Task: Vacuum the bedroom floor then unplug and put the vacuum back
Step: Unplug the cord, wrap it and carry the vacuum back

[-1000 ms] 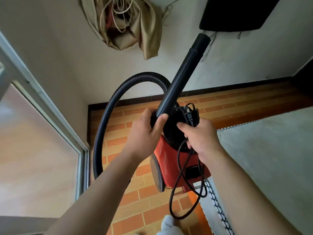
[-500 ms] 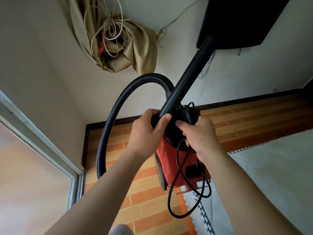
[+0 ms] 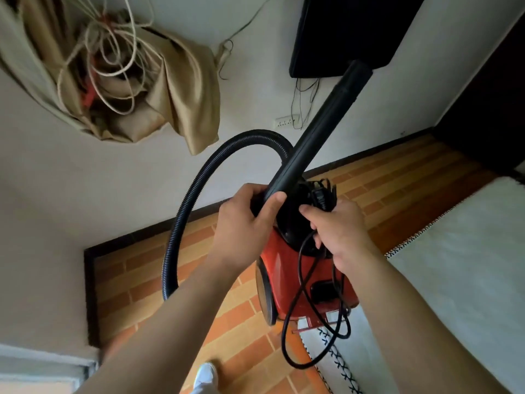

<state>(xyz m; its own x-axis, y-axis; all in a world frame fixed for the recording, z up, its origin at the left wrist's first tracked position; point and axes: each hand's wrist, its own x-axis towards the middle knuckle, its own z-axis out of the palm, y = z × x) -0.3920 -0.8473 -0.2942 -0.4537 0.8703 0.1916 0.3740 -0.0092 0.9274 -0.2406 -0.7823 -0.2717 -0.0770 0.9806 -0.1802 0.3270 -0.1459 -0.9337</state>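
A red canister vacuum (image 3: 287,282) with a black top hangs in the air in front of me, above the orange brick-pattern floor (image 3: 227,322). My left hand (image 3: 244,223) grips the lower end of its black rigid tube (image 3: 321,132), which points up and to the right. A ribbed black hose (image 3: 193,200) arcs from the tube down to my left. My right hand (image 3: 338,231) holds the bundled black power cord (image 3: 304,317) against the vacuum's top, with the plug above my fingers and loops dangling below.
A white rug (image 3: 460,280) with a black patterned edge lies at the right. A beige cloth bundle with cords (image 3: 122,81) hangs on the wall, a black screen (image 3: 352,29) is mounted above a wall socket (image 3: 287,120). A white-socked foot (image 3: 206,375) shows below.
The view has tilted up and shifted toward the wall corner, so more wall, the cloth bundle and the screen show. Both hands keep the same hold on the tube and cord.
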